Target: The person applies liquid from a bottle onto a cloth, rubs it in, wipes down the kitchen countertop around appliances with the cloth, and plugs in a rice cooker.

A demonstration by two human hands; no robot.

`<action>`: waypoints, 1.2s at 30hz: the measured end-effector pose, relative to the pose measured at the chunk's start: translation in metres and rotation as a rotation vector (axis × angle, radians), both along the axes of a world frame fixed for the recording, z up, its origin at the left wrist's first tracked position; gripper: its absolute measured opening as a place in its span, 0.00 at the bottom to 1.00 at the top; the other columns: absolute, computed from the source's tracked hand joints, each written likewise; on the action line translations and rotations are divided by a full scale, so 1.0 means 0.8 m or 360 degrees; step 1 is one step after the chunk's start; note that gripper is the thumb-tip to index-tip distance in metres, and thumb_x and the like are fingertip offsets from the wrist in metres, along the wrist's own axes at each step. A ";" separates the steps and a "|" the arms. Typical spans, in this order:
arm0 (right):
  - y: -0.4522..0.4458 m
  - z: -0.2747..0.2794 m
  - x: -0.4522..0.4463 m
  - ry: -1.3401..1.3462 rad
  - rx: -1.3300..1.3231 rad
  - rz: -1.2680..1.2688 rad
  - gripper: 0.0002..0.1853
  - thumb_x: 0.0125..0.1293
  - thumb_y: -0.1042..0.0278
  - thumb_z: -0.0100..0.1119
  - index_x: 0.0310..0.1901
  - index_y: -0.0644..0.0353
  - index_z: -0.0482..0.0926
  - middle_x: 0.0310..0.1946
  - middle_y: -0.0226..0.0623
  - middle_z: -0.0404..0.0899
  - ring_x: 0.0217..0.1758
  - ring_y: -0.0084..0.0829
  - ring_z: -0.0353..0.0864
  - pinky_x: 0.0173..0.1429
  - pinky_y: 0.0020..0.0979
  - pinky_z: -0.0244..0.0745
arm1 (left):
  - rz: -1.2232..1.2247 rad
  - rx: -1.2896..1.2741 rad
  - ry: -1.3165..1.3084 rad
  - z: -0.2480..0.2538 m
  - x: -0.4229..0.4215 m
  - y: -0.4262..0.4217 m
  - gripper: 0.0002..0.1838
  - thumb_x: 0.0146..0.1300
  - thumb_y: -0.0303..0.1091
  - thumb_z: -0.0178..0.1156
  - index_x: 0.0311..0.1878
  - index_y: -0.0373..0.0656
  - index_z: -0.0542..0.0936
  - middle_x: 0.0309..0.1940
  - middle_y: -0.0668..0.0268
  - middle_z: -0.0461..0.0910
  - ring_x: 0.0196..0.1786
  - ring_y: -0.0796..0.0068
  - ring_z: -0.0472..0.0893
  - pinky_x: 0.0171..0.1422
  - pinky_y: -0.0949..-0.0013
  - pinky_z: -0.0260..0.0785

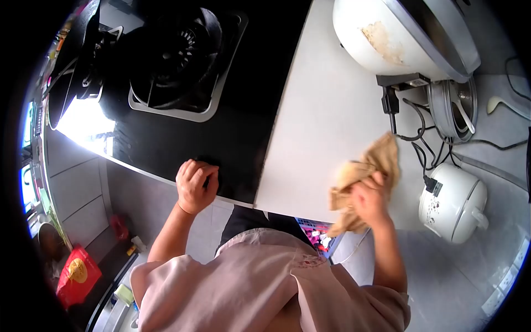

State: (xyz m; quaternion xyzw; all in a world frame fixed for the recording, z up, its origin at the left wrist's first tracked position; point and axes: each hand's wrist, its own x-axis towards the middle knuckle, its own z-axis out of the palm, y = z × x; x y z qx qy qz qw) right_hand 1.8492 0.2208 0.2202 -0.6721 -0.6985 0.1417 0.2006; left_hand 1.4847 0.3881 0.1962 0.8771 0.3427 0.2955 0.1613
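Note:
My left hand [197, 185] is at the front edge of the black cooktop [166, 135]. Its fingers are curled over a dark spot, and I cannot make out what, if anything, lies inside them. My right hand [369, 199] is wrapped round a crumpled tan cloth [381, 157] on the white counter [321, 99], close to its front edge. The hand and the lower part of the cloth are slightly blurred.
A wok-shaped black pan [182, 55] sits on the burner. Right of the cloth stand a white rice cooker [451, 202], tangled black cords [423, 124] and metal bowls [453, 108]. A big white cooker [398, 39] is at the back. Below the counter is a blue basket [318, 232].

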 end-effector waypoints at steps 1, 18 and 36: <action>-0.020 0.003 0.020 -0.0087 -0.0131 -0.0185 0.03 0.52 0.77 0.59 0.28 0.58 0.81 0.33 0.33 0.82 0.38 0.38 0.72 0.45 0.37 0.69 | 0.0032 0.0010 -0.0008 0.000 0.002 -0.002 0.12 0.42 0.15 0.62 0.31 0.40 0.78 0.27 0.62 0.76 0.27 0.61 0.75 0.32 0.63 0.68; -0.051 -0.044 -0.082 -0.0216 0.0405 -0.0951 0.12 0.54 0.70 0.68 0.41 0.58 0.84 0.49 0.36 0.81 0.43 0.45 0.80 0.49 0.39 0.76 | 0.0114 -0.0049 0.0067 -0.009 -0.005 -0.010 0.10 0.51 0.16 0.62 0.36 0.40 0.79 0.31 0.62 0.79 0.31 0.63 0.76 0.37 0.65 0.69; -0.203 -0.053 0.037 -0.0164 0.0334 -0.1831 0.09 0.60 0.74 0.66 0.42 0.64 0.84 0.44 0.37 0.81 0.46 0.38 0.81 0.54 0.33 0.77 | -0.0026 -0.0072 0.0141 -0.013 -0.013 -0.006 0.10 0.52 0.17 0.61 0.37 0.40 0.78 0.33 0.61 0.79 0.34 0.59 0.77 0.41 0.61 0.68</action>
